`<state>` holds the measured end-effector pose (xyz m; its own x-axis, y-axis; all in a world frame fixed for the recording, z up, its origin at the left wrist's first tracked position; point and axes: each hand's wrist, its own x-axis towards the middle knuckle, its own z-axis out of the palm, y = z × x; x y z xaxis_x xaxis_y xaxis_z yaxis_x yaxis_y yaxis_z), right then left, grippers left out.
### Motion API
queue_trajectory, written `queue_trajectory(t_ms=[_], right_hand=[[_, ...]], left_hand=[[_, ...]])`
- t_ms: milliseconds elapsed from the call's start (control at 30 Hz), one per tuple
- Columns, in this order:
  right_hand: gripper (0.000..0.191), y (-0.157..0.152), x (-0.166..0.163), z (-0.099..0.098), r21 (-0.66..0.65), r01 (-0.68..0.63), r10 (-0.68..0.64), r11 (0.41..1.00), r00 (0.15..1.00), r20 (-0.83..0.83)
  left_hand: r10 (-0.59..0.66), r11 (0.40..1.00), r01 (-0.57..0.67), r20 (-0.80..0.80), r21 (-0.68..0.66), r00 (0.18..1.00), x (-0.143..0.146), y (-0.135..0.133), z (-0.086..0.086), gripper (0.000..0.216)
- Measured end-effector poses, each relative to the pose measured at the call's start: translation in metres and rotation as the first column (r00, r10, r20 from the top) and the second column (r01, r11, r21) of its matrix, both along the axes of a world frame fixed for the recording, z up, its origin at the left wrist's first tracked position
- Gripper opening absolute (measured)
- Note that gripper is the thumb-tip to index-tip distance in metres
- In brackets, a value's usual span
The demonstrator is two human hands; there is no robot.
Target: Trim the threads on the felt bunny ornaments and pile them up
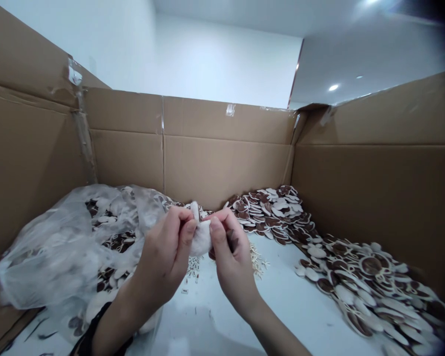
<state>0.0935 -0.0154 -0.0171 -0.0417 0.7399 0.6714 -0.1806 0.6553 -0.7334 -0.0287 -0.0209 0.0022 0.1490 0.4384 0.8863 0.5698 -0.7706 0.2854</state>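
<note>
A small white fluffy plush piece (201,240) is held up between my two hands over the white table. My left hand (167,247) pinches its upper left edge between thumb and fingers. On the other side, my right hand (233,252) grips it with thumb on top and fingers curled behind. A bit of dark brown material shows under the right fingers; I cannot tell whether it belongs to the same piece. Behind and below the hands lie small pale stick-like bits (258,259) and a scatter of tiny pieces (193,269).
A clear plastic bag (55,247) of brown and white pieces slumps at left. Brown-and-white flat plush pieces form one pile at the back (270,210) and another at right (374,291). Cardboard walls (226,165) stand around the white tabletop (282,291).
</note>
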Motion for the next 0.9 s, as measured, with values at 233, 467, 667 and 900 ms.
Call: queue_trajectory(t_ms=[233, 467, 667, 900], right_hand=[[0.032, -0.002, -0.003, 0.000, -0.128, -0.169, 0.159, 0.977, 0.984, -0.080], [0.036, -0.001, 0.001, 0.005, -0.269, -0.380, 0.335, 0.885, 0.921, -0.198], [0.034, -0.001, 0.001, 0.005, -0.212, -0.349, 0.305, 0.913, 0.928, -0.215], [0.028, -0.003, -0.002, -0.001, -0.063, -0.038, 0.031, 0.997, 0.994, -0.108]], left_hand=[[-0.152, 0.955, 0.164, 0.065, -0.248, 0.986, -0.004, -0.006, 0.005, 0.023], [-0.346, 0.745, 0.477, 0.341, -0.466, 0.874, -0.010, -0.007, 0.008, 0.031], [-0.355, 0.841, 0.448, 0.316, -0.302, 0.880, -0.012, -0.006, 0.004, 0.028], [-0.074, 0.983, 0.069, -0.026, -0.172, 0.997, -0.010, -0.014, 0.005, 0.009]])
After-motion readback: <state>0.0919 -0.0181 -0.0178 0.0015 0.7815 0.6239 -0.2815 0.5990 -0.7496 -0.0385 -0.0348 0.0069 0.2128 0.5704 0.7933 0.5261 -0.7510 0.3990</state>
